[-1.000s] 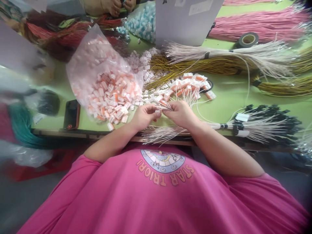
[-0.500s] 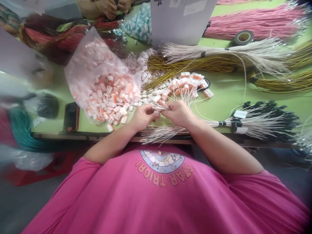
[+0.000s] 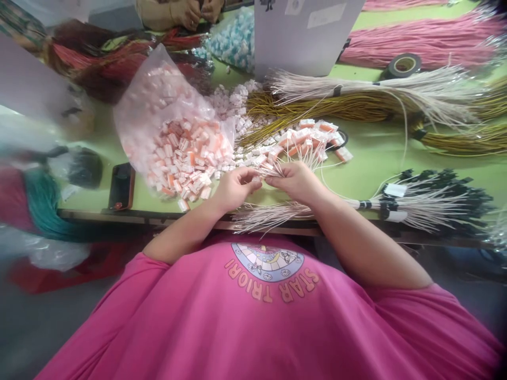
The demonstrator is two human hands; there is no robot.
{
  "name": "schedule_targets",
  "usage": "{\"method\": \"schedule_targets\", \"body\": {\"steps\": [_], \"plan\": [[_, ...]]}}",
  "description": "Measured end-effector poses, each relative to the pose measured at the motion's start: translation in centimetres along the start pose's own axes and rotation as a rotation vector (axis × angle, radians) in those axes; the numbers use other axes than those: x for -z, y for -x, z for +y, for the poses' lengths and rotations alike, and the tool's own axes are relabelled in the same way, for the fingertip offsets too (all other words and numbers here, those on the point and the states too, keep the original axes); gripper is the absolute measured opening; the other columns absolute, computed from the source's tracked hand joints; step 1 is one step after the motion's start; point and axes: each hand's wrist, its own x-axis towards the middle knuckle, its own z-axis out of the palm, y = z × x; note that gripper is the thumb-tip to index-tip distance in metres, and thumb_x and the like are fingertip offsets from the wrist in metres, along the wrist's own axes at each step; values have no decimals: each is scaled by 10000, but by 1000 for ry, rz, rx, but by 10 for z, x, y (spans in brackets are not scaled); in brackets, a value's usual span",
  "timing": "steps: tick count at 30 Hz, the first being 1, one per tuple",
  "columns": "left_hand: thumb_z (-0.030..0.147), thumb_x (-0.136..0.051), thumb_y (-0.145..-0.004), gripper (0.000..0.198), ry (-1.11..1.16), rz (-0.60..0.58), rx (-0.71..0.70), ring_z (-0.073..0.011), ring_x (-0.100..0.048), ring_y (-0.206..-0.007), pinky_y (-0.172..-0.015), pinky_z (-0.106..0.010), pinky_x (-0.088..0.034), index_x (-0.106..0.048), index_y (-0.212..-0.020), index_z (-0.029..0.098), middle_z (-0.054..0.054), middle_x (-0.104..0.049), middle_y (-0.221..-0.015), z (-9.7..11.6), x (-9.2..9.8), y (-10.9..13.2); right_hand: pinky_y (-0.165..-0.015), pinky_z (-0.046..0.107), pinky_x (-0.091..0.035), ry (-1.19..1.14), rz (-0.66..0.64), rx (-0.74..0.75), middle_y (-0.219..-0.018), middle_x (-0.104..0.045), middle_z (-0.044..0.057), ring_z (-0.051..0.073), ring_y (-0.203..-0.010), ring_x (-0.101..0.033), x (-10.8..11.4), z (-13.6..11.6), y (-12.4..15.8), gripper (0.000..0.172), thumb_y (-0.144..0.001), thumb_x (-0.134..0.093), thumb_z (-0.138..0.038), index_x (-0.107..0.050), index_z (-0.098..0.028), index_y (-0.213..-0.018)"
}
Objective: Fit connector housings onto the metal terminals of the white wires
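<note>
My right hand (image 3: 298, 182) is closed around a small bunch of white wires (image 3: 272, 170), whose ends fan out toward the left. Facing it, my left hand (image 3: 236, 190) pinches at the wire tips with thumb and fingers; what sits between them is too small to make out. Just beyond my right hand lie white-and-orange connectors (image 3: 304, 138) with white wires running from them. Below both hands, a taped bundle of white wires (image 3: 273, 212) stretches along the table edge, with black connectors (image 3: 443, 192) at its right end.
A clear plastic bag (image 3: 137, 113) spills loose orange-and-white connectors (image 3: 182, 158) left of my hands. Beyond are yellow wires (image 3: 356, 105), a roll of black tape (image 3: 404, 64), pink wires (image 3: 423, 42) and a grey box (image 3: 304, 42). A phone (image 3: 122, 186) lies left; another person's hands (image 3: 198, 11) work opposite.
The whole view has shifted slightly, so things sit a little farther right. My hands stay close together at the wire ends, with only small finger movement.
</note>
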Motion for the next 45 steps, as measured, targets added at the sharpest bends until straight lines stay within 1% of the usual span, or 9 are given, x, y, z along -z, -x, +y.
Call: {"method": "schedule_targets", "body": {"steps": [6,10,14,20,25,28,35,39,45], "plan": [[324,-599,-846,354,-624,89,-291,-217,-551,-1083,-921,-360,-473,-570,-1165,172,-104,-591,-1175,8,38,15,-521,267,-264,-29,190,35,-542,-408,-36,81,-537,-346,6,0,-2,258,-729,-647,-334,-553,-156,-568],[338,-646,-796,344,-1039,211,-42,-292,-531,-1094,-937,-437,-446,-594,-1100,187,-113,-591,-1133,4,84,37,-517,266,-281,-167,215,-1,-548,-461,-30,82,-531,-377,8,-3,0,215,-713,-678,-333,-596,-155,-624],[323,-658,-768,245,-1120,133,123,-296,-576,-981,-820,-418,-491,-629,-967,183,-109,-621,-1033,-12,107,46,-506,270,-287,-195,148,-44,-538,-495,-20,78,-502,-399,9,-6,0,215,-734,-653,-312,-581,-150,-612],[214,-528,-836,293,-717,195,16,-222,-616,-941,-874,-388,-487,-597,-1119,177,-99,-638,-1077,0,87,45,-485,265,-229,-133,127,-86,-482,-374,-60,57,-462,-315,7,-15,3,234,-715,-602,-212,-455,-173,-537],[164,-553,-772,246,194,-140,98,-162,-655,-798,-712,-316,-546,-640,-1002,151,-99,-645,-1095,20,50,32,-489,262,-218,-124,112,-71,-488,-328,-69,57,-473,-284,6,-13,4,242,-706,-595,-224,-428,-180,-535],[191,-589,-759,146,474,-221,110,-152,-651,-802,-671,-291,-540,-681,-850,124,-117,-603,-1200,18,34,16,-498,257,-238,-111,82,-35,-513,-366,-63,64,-496,-308,6,-11,4,192,-712,-602,-249,-490,-171,-578],[186,-748,-697,416,640,-144,204,-111,-656,-754,-687,-236,-540,-593,-1081,156,-71,-641,-1066,2,11,4,-494,245,-234,-68,124,-5,-521,-346,-65,64,-511,-306,1,-8,5,209,-687,-609,-262,-460,-171,-573],[194,-759,-693,378,698,-157,318,-124,-664,-762,-746,-257,-547,-573,-1013,121,-44,-649,-890,1,7,5,-504,242,-255,-17,156,46,-522,-379,-58,69,-521,-337,-3,-6,6,184,-669,-606,-256,-479,-165,-573],[233,-740,-711,370,687,-144,304,-122,-643,-729,-659,-242,-544,-582,-1037,156,-19,-623,-810,0,5,3,-510,242,-269,37,175,49,-521,-392,-51,74,-522,-350,-7,-6,6,138,-661,-568,-214,-478,-167,-566]]}}
